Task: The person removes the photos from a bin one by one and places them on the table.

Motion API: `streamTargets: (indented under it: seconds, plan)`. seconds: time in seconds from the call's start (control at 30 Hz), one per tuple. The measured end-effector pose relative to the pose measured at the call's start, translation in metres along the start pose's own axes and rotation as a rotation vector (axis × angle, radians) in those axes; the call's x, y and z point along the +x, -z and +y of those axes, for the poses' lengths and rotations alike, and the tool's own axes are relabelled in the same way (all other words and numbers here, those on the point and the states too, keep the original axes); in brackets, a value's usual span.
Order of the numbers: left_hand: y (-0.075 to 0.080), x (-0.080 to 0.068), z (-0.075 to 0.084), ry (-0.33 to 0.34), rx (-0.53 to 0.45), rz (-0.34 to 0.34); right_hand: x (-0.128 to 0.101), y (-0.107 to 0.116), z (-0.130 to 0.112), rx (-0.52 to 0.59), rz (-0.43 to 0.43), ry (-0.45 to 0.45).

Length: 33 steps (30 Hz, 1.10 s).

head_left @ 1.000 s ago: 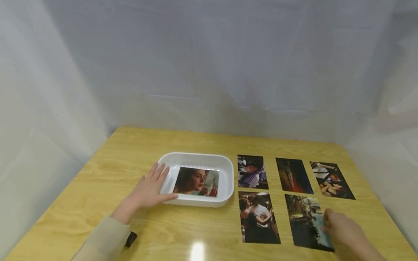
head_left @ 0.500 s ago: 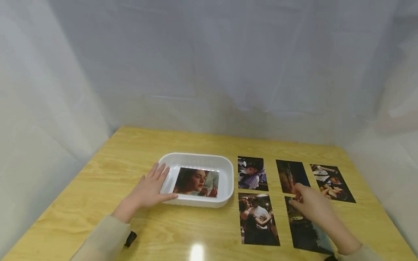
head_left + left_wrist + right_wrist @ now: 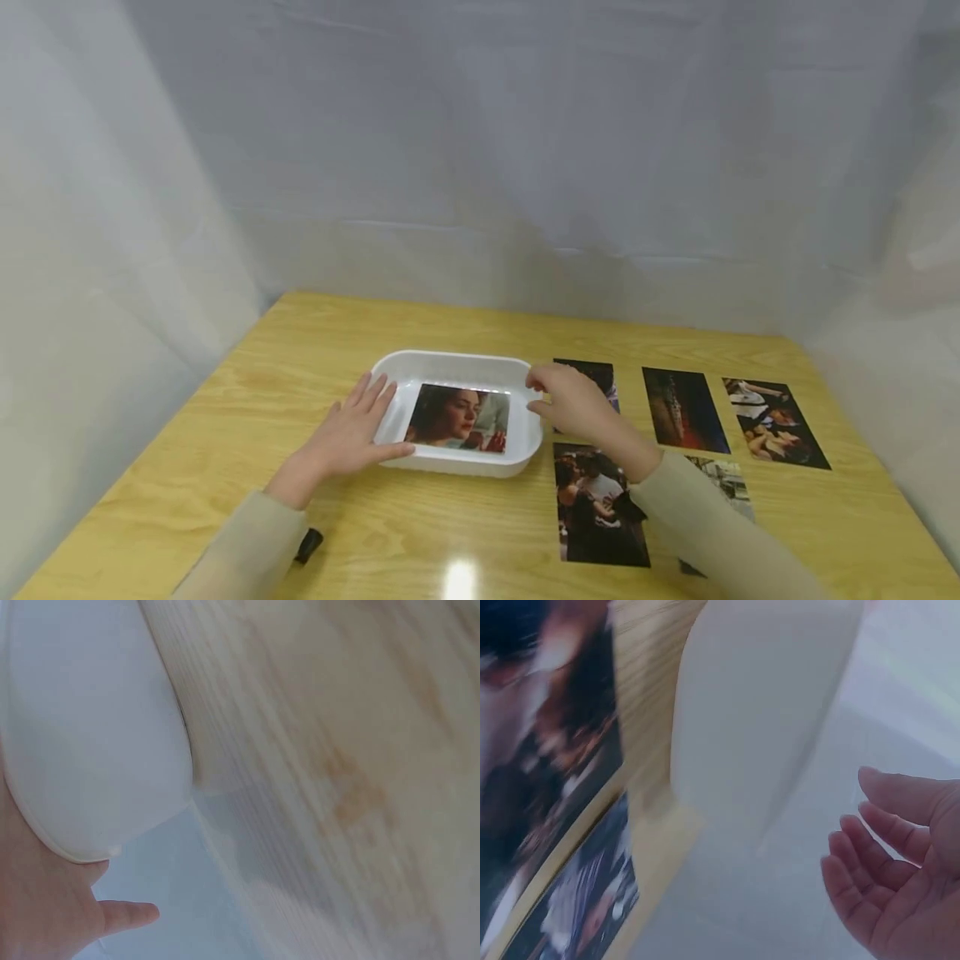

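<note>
**Both hands at the white tray**

The left hand (image 3: pixel 347 436) lies flat, fingers straight, against the white tray (image 3: pixel 455 366) on the wooden surface (image 3: pixel 270 367). The right hand (image 3: pixel 570 403) hovers loosely open, holding nothing, beside its right rim, above a photo (image 3: pixel 600 376).

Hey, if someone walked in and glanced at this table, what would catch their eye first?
Probably the white oval plastic tray at the centre of the yellow wooden table, with a glossy close-up portrait photo lying inside it. Both hands frame it: the left hand rests flat on its left rim, and the right hand is at its right edge. Dark glossy photo prints lie in rows to the right.
</note>
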<state>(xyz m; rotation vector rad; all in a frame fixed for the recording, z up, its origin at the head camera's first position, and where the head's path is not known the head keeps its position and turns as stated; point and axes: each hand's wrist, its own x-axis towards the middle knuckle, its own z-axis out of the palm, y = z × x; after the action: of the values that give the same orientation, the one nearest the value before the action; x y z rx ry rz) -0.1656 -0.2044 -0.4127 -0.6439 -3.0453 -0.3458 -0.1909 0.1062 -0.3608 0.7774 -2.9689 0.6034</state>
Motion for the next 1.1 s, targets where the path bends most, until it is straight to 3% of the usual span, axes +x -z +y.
streamTargets:
  seconds: [0.17, 0.3, 0.43, 0.8, 0.97, 1.1]
  plan:
    - [0.000, 0.003, 0.000, 0.001, 0.002, -0.002, 0.027, -0.021, -0.006, -0.003, -0.051, 0.106]
    - [0.000, 0.005, 0.000, 0.001, 0.000, -0.004, 0.039, -0.038, -0.008, -0.010, -0.101, 0.122]
    - [-0.001, 0.005, 0.002, -0.003, -0.001, -0.010, 0.045, -0.053, -0.009, -0.089, -0.158, 0.127]
    - [0.001, 0.003, 0.000, 0.010, 0.002, -0.016, 0.049, -0.072, -0.017, -0.254, -0.315, 0.050]
    - [-0.001, 0.002, -0.001, 0.010, 0.002, -0.021, 0.048, -0.075, -0.019, -0.249, -0.359, -0.006]
    - [-0.002, 0.002, -0.001, 0.011, -0.002, -0.017, 0.050, -0.075, -0.018, -0.238, -0.342, -0.038]
